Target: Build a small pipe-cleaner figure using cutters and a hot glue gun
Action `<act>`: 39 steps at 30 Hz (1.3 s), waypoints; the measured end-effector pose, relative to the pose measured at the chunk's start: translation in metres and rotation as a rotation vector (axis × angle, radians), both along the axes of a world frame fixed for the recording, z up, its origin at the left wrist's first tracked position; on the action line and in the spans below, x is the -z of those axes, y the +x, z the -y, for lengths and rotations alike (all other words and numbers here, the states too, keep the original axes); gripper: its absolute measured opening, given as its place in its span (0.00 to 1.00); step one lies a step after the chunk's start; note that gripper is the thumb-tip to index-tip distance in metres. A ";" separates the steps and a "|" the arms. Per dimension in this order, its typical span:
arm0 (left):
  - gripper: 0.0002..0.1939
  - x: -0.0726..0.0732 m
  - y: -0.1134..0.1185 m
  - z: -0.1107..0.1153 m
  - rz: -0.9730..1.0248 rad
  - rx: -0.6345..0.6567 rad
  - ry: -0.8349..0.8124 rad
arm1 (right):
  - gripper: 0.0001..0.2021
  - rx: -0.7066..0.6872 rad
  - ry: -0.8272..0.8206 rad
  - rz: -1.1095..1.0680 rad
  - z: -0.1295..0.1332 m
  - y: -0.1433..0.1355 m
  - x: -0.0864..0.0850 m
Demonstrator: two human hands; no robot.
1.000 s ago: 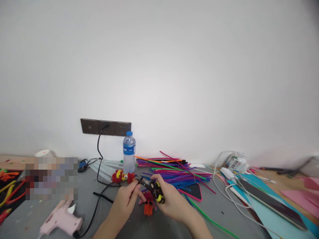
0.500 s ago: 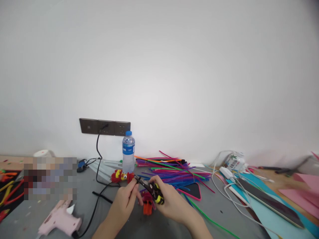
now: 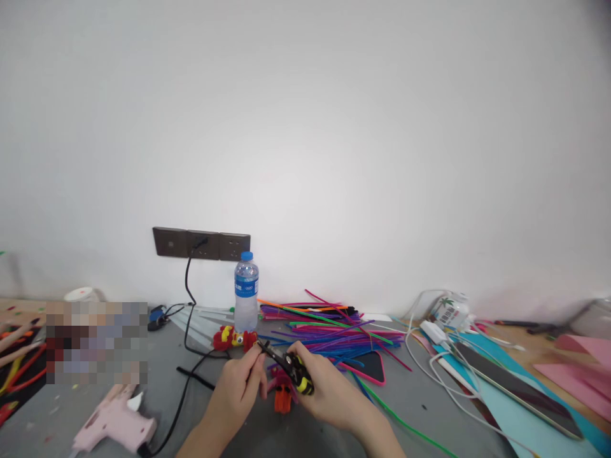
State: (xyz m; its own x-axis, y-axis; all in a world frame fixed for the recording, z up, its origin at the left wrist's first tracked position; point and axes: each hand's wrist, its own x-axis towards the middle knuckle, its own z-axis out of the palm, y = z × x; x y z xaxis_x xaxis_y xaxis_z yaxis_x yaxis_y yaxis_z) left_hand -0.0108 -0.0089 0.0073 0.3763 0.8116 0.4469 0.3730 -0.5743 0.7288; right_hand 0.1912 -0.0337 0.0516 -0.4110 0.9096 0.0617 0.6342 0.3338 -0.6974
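My right hand (image 3: 319, 381) is wrapped round the black and yellow handles of a pair of pliers (image 3: 300, 374). The pliers' jaws point left and reach the fingertips of my left hand (image 3: 243, 378). Those fingers are pinched together on something too small to make out. Below and between my hands, a small orange and magenta figure (image 3: 282, 397) rests on the grey table (image 3: 258, 439). A red and yellow fuzzy figure with a googly eye (image 3: 233, 338) lies just behind my left hand.
Behind stand a water bottle (image 3: 246, 292) and a pile of coloured pipe cleaners (image 3: 329, 331). A pink-framed phone (image 3: 370, 367) lies right of my hands, a pink glue gun (image 3: 117, 420) with a black cord at left. White cables and another phone (image 3: 520, 388) are far right.
The pliers have turned slightly in my right hand, their jaws now closer together. My left fingers have curled in a little. At the far left, another person's hand has come into view.
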 end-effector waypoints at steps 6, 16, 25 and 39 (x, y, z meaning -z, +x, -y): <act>0.16 0.000 -0.001 0.000 0.004 0.002 0.024 | 0.18 -0.018 0.023 0.001 0.000 -0.001 0.001; 0.15 -0.001 0.002 0.001 -0.045 -0.023 0.064 | 0.19 0.043 0.018 0.110 -0.002 0.000 0.010; 0.16 -0.004 0.003 0.002 -0.086 -0.003 0.061 | 0.12 0.039 -0.005 0.121 0.000 0.005 -0.004; 0.15 -0.004 0.000 0.005 -0.118 -0.072 0.209 | 0.10 -0.045 -0.034 0.057 0.003 0.008 -0.006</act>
